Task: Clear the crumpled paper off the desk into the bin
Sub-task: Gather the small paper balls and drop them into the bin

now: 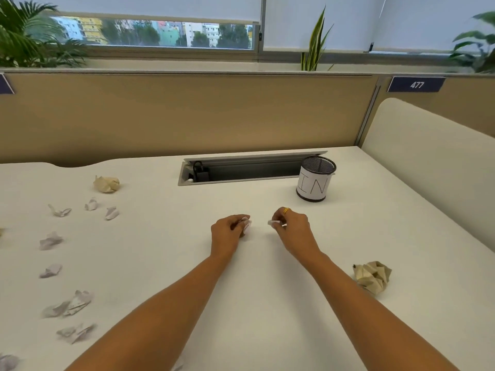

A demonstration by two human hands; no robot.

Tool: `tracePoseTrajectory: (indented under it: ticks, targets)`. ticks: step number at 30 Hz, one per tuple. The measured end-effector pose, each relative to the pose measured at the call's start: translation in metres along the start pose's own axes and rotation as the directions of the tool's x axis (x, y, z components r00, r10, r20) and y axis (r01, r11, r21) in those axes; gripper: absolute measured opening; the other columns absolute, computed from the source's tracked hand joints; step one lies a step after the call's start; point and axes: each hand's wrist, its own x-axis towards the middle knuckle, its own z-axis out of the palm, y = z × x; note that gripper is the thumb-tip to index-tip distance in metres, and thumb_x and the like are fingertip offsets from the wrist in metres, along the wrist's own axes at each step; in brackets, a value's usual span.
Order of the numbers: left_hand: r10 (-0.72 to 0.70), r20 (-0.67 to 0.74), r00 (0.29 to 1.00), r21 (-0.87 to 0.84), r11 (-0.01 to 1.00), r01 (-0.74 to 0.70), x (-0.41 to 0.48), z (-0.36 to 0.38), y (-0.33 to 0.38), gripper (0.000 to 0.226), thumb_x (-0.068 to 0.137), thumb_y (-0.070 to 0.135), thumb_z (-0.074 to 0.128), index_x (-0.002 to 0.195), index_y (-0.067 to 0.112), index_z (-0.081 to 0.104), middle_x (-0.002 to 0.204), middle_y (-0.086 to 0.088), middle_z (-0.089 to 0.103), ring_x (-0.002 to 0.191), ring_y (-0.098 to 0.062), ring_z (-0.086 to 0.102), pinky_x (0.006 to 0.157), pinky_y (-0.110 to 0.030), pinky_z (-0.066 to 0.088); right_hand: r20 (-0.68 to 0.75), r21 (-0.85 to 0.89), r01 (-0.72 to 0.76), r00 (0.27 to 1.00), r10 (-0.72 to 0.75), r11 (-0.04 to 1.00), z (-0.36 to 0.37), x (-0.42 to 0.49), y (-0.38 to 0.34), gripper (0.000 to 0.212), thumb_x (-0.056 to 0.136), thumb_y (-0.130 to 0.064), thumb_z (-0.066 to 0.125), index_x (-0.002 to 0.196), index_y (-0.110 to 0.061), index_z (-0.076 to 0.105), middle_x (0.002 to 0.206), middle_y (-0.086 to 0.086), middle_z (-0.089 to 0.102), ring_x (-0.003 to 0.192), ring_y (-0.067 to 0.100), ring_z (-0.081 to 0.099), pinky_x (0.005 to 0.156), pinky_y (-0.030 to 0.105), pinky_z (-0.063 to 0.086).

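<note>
Both my hands rest mid-desk, side by side. My left hand (229, 231) is closed around a small white crumpled paper (246, 224). My right hand (290, 226), with a gold ring, pinches another small white paper scrap (273, 223). The bin (315, 182), a black mesh cup wrapped in white paper lettered "IN", stands upright beyond and right of my right hand. Several white crumpled papers, one of them (51, 240), lie scattered along the desk's left side. A beige paper ball (106, 183) sits at the far left and a bigger beige ball (372, 276) lies beside my right forearm.
An open cable tray (241, 170) is sunk into the white desk (174, 263) behind my hands, left of the bin. A tan partition (187, 113) closes the back, and a cream divider (428, 162) runs along the right edge. Plants stand on the window ledge.
</note>
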Motion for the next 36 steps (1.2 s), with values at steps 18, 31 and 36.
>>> tracePoseTrajectory:
  ticks: [18, 31, 36]
  targets:
    - [-0.033, 0.077, 0.996, -0.069, 0.997, 0.039, 0.016, 0.039, 0.0, 0.018, 0.087, 0.008, 0.059, 0.1, 0.005, 0.07, 0.078, -0.006, 0.068, 0.062, -0.01, 0.061, 0.058, 0.001, 0.045, -0.524, 0.004, -0.173, 0.839, 0.149, 0.985, -0.084, 0.106, 0.026, 0.017, 0.089, -0.017, 0.061, 0.102, -0.008, 0.067, 0.103, 0.013, 0.069, 0.093, 0.026, 0.063, 0.071, 0.021, 0.04]
    - [-0.078, -0.005, 0.997, -0.032, 0.996, 0.077, 0.049, 0.07, 0.051, 0.033, 0.089, 0.02, 0.056, 0.117, 0.004, 0.06, 0.114, -0.013, 0.065, 0.092, -0.025, 0.066, 0.093, -0.03, 0.049, -0.589, 0.347, -0.268, 0.683, 0.431, 0.899, -0.056, 0.078, 0.059, 0.02, 0.088, -0.005, 0.053, 0.107, -0.003, 0.059, 0.116, 0.015, 0.058, 0.088, 0.027, 0.062, 0.078, 0.028, 0.041]
    - [0.05, 0.085, 0.995, 0.053, 0.997, -0.054, 0.075, 0.091, 0.087, 0.027, 0.09, 0.016, 0.054, 0.111, 0.001, 0.063, 0.1, -0.02, 0.068, 0.056, -0.011, 0.06, 0.051, -0.006, 0.049, -0.439, 0.251, -0.338, 0.795, 0.418, 0.907, -0.012, 0.049, 0.063, 0.02, 0.087, -0.005, 0.05, 0.103, -0.007, 0.062, 0.106, 0.015, 0.064, 0.091, 0.028, 0.06, 0.079, 0.029, 0.042]
